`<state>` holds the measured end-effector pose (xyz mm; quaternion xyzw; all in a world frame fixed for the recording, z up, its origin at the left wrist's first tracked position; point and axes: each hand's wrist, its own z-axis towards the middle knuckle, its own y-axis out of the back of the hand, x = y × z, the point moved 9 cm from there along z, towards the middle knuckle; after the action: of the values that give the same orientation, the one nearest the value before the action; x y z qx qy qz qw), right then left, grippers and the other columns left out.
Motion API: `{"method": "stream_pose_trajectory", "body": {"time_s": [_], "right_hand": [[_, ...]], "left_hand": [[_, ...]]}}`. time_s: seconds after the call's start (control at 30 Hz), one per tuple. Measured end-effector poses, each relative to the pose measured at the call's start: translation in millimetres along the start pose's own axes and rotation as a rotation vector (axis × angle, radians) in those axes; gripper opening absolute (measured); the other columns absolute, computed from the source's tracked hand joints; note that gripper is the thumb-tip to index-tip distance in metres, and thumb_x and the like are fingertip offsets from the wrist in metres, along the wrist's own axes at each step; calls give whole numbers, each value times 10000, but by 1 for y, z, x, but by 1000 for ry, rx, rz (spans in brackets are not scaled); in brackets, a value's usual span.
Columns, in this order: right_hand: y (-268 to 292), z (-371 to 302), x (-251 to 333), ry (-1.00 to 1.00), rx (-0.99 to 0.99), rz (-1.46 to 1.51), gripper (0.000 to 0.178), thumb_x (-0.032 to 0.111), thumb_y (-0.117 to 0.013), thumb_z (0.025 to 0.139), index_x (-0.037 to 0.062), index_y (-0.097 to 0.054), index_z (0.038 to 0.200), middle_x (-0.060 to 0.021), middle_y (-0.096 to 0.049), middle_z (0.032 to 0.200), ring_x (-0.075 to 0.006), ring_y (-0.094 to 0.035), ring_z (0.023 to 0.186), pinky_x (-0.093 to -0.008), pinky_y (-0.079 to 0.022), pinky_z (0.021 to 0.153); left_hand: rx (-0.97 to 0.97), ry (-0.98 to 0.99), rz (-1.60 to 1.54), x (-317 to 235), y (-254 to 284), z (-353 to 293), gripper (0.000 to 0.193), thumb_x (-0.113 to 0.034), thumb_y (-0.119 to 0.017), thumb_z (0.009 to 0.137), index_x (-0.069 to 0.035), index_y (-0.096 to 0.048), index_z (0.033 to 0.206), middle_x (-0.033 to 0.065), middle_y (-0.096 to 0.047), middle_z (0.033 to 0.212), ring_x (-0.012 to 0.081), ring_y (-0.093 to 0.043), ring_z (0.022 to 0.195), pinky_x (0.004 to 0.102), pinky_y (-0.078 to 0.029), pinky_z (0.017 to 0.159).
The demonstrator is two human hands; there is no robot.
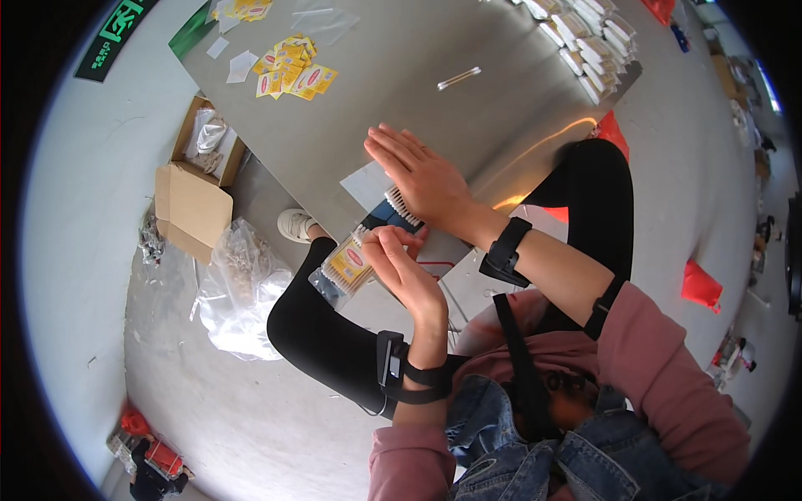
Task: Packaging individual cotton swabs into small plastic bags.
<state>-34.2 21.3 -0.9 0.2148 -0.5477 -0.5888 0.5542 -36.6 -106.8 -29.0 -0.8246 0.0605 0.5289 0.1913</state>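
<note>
At the near edge of the metal table, my left hand [407,265] is closed on a clear packet of cotton swabs [340,271]. A yellow label card [347,260] shows through its plastic, and the packet reaches past the table edge above my left knee. My right hand [428,181] lies with fingers stretched and side by side, its palm edge against a small bundle of cotton swabs [403,206]. Part of that bundle is hidden under the hand. A whitish sheet [365,185] lies beside my right fingers.
On the metal table [393,50] are piled yellow cards [292,68], a lone double-ended cotton swab [459,78] and a heap of white swab bundles [589,46] at the far right. An open cardboard box [194,213] and a filled plastic bag [242,292] stand on the floor at left.
</note>
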Motion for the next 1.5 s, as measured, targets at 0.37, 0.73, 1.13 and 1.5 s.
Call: {"method": "stream_pose_trajectory", "body": {"time_s": [0.37, 0.73, 1.13, 1.5], "right_hand": [[0, 1, -1, -13, 14, 42, 519, 34, -473, 900, -7, -441, 1416, -142, -425, 1505, -261, -356, 1435, -416, -291, 1195], [-6, 2, 5, 17, 32, -4, 516, 80, -473, 924, -26, -420, 1427, -158, -401, 1521, -269, -323, 1454, -421, -248, 1212], [-2, 0, 3, 45, -10, -5, 514, 22, -495, 894, -43, -440, 1402, -172, -426, 1497, -303, -363, 1428, -433, -303, 1187], [-10, 0, 38, 74, 14, -63, 520, 42, -537, 885, -35, -462, 1394, -156, -457, 1480, -273, -401, 1409, -407, -335, 1173]], "left_hand": [[-11, -17, -35, -7, -3, 6, 280, -307, -385, 1084, -42, -440, 1011, 36, -454, 855, 95, -409, 702, 318, -526, 769], [152, -292, -9, -14, -37, 28, 600, -438, -287, 1078, -10, -288, 1499, 151, -308, 1566, 240, -206, 1494, 376, -135, 1221], [-138, -370, 1352, -80, 69, 53, 292, -252, -507, 1009, -4, -660, 1006, 162, -665, 842, 365, -638, 853, 432, -478, 804], [-50, -228, 882, -26, 93, 81, 550, -377, -463, 1051, 67, -623, 769, 182, -567, 594, 248, -490, 511, 409, -403, 528]]}}
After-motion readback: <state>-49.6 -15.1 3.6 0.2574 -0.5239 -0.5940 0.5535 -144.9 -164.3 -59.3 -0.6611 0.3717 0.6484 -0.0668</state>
